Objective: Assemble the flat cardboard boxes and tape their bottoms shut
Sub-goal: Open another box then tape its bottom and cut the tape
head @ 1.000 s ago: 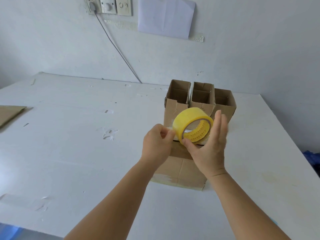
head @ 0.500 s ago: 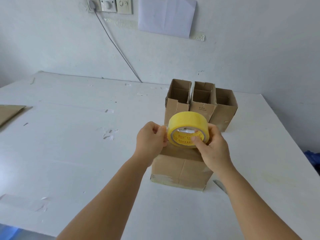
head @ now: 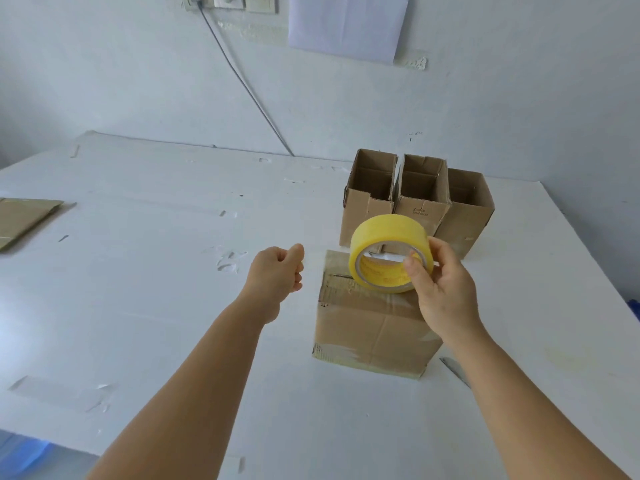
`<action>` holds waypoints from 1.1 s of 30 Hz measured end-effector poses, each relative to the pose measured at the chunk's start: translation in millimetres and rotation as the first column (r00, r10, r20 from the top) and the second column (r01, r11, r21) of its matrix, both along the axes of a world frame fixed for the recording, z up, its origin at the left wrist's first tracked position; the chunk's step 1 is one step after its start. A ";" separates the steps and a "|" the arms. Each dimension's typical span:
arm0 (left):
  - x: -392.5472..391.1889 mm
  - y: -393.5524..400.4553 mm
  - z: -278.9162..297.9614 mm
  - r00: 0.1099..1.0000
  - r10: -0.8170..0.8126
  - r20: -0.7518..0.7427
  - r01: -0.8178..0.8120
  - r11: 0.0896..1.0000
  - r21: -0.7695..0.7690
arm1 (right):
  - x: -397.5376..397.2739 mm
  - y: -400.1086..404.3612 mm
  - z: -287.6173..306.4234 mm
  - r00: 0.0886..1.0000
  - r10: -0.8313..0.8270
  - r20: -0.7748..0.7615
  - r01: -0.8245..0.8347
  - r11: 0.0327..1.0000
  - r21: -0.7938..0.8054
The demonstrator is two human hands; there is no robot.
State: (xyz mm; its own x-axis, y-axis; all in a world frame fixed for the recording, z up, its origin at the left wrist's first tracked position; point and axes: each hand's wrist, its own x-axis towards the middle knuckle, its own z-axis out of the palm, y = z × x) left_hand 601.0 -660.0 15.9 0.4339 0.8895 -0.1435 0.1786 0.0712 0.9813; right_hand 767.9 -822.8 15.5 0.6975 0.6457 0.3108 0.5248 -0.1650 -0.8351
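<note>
A cardboard box (head: 374, 330) stands on the white table (head: 156, 289) with its closed flaps facing up; old tape shows on its edges. My right hand (head: 443, 292) grips a yellow tape roll (head: 384, 237) just above the box's top, thumb inside the core. My left hand (head: 277, 271) is to the left of the box, apart from the roll, with thumb and fingers pinched on the tape end. A faint clear strip of tape (head: 323, 263) stretches from the roll to that hand.
Three open assembled boxes (head: 419, 202) stand in a row behind, near the wall. Flat cardboard (head: 24, 220) lies at the table's left edge. A thin blade-like object (head: 453, 370) lies by my right forearm. A cable (head: 249, 95) runs down the wall.
My left hand has moved left, away from the roll, drawing out a strip of tape. My right hand has kept the roll above the box.
</note>
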 end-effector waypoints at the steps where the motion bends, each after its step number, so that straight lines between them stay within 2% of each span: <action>1: -1.0 2.1 -1.7 1.000 -0.006 -0.003 0.006 1.000 -0.004 | -1.4 -0.5 1.8 1.000 -0.014 0.009 0.014 1.000 0.019; 9: -0.3 8.0 -22.3 0.998 -0.030 -0.050 0.028 0.999 -0.035 | -4.5 2.1 5.0 0.999 0.044 -0.001 -0.044 0.998 0.038; 15: 4.5 3.7 -43.3 0.995 -0.081 -0.065 0.073 0.990 -0.117 | -6.2 3.3 2.1 0.999 0.050 0.021 -0.050 0.999 0.015; 20: 17.5 -13.3 -54.6 0.987 -0.161 0.008 0.160 0.968 -0.196 | -8.4 2.9 3.1 0.999 0.042 0.016 -0.042 0.999 0.009; 23: 19.3 -15.2 -59.7 0.983 -0.162 -0.083 0.140 0.965 -0.221 | -8.2 2.4 3.7 0.999 0.038 0.020 -0.039 0.999 0.001; 25: 15.5 -15.0 -61.6 0.969 -0.085 -0.231 0.043 0.983 -0.180 | -7.3 1.8 2.9 0.999 0.034 0.031 -0.034 0.999 -0.008; 26: 13.1 -15.7 -59.8 0.965 -0.028 -0.261 0.000 0.995 -0.103 | -6.8 2.0 2.9 0.999 0.033 0.036 -0.032 0.999 -0.016; 28: 7.3 -22.4 -49.6 0.986 0.047 -0.162 -0.030 0.994 0.107 | -6.4 2.1 3.2 0.998 0.042 0.037 -0.040 0.999 -0.035; 30: 3.8 -35.5 -41.6 0.999 -0.048 -0.023 0.051 0.974 0.223 | -7.3 2.5 3.0 0.998 0.051 0.028 -0.050 0.998 -0.034; 33: -1.0 -58.3 -42.1 0.941 -0.339 0.005 0.334 0.928 0.164 | -9.0 2.9 2.7 0.999 0.053 -0.004 -0.054 0.998 -0.023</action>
State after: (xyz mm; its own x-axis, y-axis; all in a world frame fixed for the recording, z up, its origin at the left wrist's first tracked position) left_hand 600.0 -718.3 -26.2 0.7138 0.7003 0.0063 0.1328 -0.1442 0.9806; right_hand 758.9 -819.9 18.2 0.6628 0.6892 0.2927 0.5304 -0.1563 -0.8332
